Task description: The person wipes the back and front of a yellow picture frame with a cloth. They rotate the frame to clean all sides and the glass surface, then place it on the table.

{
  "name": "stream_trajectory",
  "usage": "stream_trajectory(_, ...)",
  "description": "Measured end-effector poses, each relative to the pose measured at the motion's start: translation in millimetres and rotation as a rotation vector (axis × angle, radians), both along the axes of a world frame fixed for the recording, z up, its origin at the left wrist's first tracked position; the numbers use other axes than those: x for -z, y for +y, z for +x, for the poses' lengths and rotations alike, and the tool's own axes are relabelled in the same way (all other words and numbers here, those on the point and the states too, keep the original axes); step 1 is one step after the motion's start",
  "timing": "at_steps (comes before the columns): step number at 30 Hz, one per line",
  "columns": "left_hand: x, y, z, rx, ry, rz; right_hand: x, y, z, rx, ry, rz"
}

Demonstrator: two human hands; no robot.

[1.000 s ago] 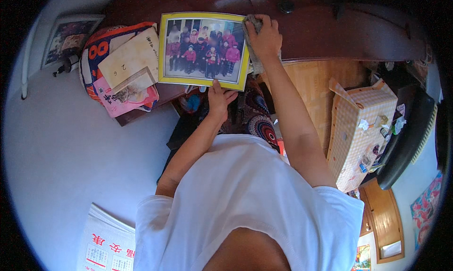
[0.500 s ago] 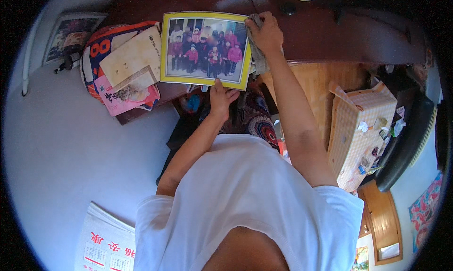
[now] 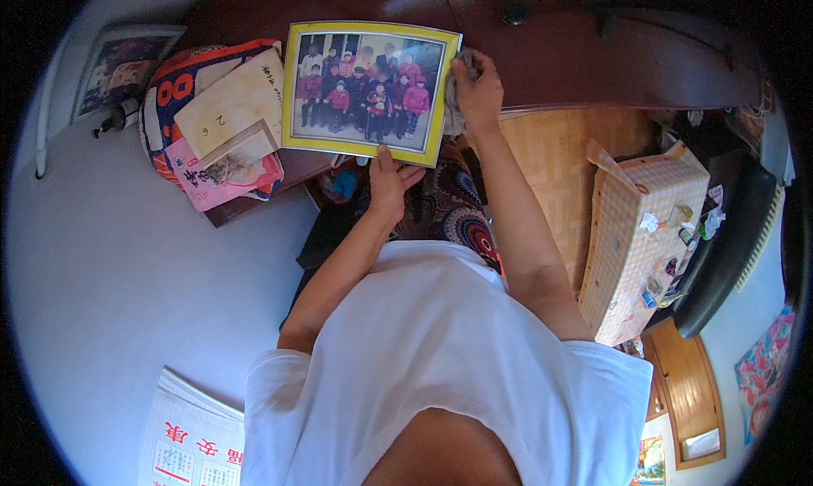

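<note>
A yellow-edged picture frame (image 3: 366, 150) with a group photo behind its front is held up over the near edge of the dark red table. My left hand (image 3: 388, 186) grips its lower edge, thumb on the front and the other fingers behind. At the frame's right side, my right hand (image 3: 479, 92) is closed round a crumpled grey cloth (image 3: 456, 112). The cloth lies against the right edge, with part of it hidden by my fingers.
Papers and a pink booklet (image 3: 193, 188) lie on a red and blue bag (image 3: 158, 105) to the left. Another framed picture (image 3: 114, 73) leans at the wall. A small round black object (image 3: 513, 13) sits on the table (image 3: 584, 71). Rightward stands a checked-cloth-covered table (image 3: 618, 249).
The frame has shifted slightly left and turned a little clockwise. My right hand, with the cloth, has moved a little lower along its right edge. My left hand keeps its grip.
</note>
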State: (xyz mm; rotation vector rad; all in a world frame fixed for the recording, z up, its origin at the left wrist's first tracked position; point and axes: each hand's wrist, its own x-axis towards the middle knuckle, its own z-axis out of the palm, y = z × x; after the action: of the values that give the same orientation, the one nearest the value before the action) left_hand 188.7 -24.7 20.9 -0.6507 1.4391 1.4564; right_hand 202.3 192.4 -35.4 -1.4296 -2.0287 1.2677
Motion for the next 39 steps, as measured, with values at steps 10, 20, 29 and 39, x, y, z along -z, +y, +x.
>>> stream_trajectory(10,-10.5,6.1,-3.3,0.015,-0.013,-0.005,13.8,21.2,-10.2,0.065,0.070,-0.282)
stream_trajectory(20,-16.6,8.2,-4.8,0.016,-0.004,0.006,-2.3,32.1,-25.5,0.092,0.050,-0.116)
stream_trajectory(29,-14.1,33.1,-12.0,-0.037,-0.063,0.059,-24.3,-10.6,3.9,-0.176,0.096,0.159)
stream_trajectory(39,1.1,37.0,-8.7,-0.070,-0.047,0.059,-36.8,-48.4,55.3,-0.388,0.024,0.096)
